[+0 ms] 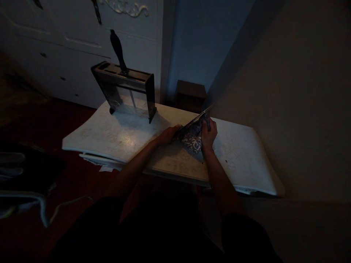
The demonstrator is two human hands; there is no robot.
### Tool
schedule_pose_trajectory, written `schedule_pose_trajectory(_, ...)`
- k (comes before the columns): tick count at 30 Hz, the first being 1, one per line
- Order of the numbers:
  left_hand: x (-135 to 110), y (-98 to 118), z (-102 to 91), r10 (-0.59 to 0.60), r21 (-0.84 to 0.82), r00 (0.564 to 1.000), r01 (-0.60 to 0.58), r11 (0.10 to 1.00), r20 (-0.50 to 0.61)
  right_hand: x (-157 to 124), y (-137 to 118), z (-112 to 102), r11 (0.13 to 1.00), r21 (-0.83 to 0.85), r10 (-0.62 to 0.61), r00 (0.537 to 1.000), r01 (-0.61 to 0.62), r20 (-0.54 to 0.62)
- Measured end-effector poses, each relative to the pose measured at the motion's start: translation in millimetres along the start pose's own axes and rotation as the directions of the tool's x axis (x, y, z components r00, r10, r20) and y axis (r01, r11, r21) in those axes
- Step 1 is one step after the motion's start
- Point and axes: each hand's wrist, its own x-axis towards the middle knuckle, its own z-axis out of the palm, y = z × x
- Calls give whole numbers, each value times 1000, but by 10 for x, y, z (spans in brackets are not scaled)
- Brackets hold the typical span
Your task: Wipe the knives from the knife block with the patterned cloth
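A knife (206,110) is held slanting up to the right above the white table, with its thin blade edge and tip showing. My left hand (168,135) is closed at its lower left end, and the handle is hidden in the grip. Around the blade, my right hand (209,134) grips a dark cloth with a pale scroll pattern (192,143). The cloth hangs below the blade and covers much of it. Behind and to the left stands a knife block (124,75) with clear sides, one black-handled knife (117,47) upright in its slot.
The white table (241,153) has a worn top and stands against a wall (298,109) on the right. A white door (82,22) is behind it. A dark brown box (191,89) sits beyond the back edge. The red floor (79,215) has a cable (68,201).
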Motion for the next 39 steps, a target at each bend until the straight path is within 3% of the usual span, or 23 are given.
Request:
schedule_pose_trajectory(22,-8,42,-2,-16,-1,1000,16,1000,-26,-6,-25,28,999,32,14,1000,-14,-5)
schedule_pose_trajectory(26,6,85,-10,-81,-137,995,73,988,-53,-9,4,40,999,29,25,1000,-25,-3)
schedule_pose_trajectory(28,11,114,-17,-216,-365,976,197,910,-11,-12,18,50,999,18,28,1000,-28,6)
schedule_pose_trajectory(30,8,135,-27,-353,-555,932,340,759,87,-18,16,63,1000,11,27,999,-27,23)
schedule_pose_trajectory(32,0,143,-48,-416,-669,885,439,600,207,-28,-1,75,999,18,28,998,-29,50)
schedule_pose_trajectory(36,-17,138,-121,-354,-817,841,510,269,409,-49,-45,99,996,57,62,994,-67,87)
schedule_pose_trajectory(39,-27,154,-172,-228,-835,830,540,101,509,-58,-73,105,990,74,113,989,-120,92)
